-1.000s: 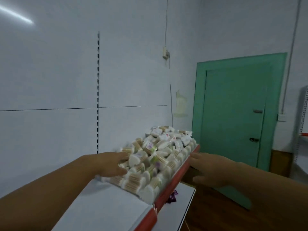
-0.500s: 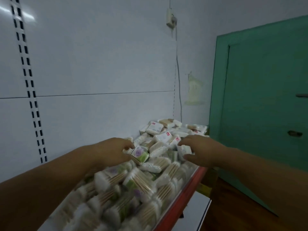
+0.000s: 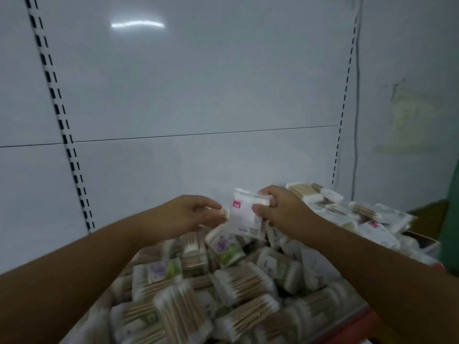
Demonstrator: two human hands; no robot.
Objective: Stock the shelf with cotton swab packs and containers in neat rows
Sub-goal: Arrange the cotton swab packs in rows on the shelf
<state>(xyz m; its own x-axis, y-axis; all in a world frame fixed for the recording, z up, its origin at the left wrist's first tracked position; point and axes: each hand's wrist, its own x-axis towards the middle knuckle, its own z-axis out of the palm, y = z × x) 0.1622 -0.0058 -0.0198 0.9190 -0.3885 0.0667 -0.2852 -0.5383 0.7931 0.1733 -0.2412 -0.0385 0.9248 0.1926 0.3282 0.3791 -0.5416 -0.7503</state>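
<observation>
A heap of cotton swab packs (image 3: 238,289) covers the shelf in front of me, lying at all angles. My right hand (image 3: 280,212) grips a white pack with a red label (image 3: 244,214), lifted above the heap. My left hand (image 3: 183,217) is just left of it, fingers curled, pinching the end of a wooden-stick swab pack (image 3: 223,215). More white packs (image 3: 367,219) lie at the far right of the shelf. The shelf's red front edge (image 3: 357,321) shows at the lower right.
A white back panel (image 3: 198,95) with slotted uprights (image 3: 57,115) rises behind the shelf. At the right edge is a green door (image 3: 453,219). A cable (image 3: 357,95) runs down the wall beside the right upright.
I have come closer and turned towards the back panel. My right hand has lifted a white red-label pack off the heap, and my left hand has come up beside it.
</observation>
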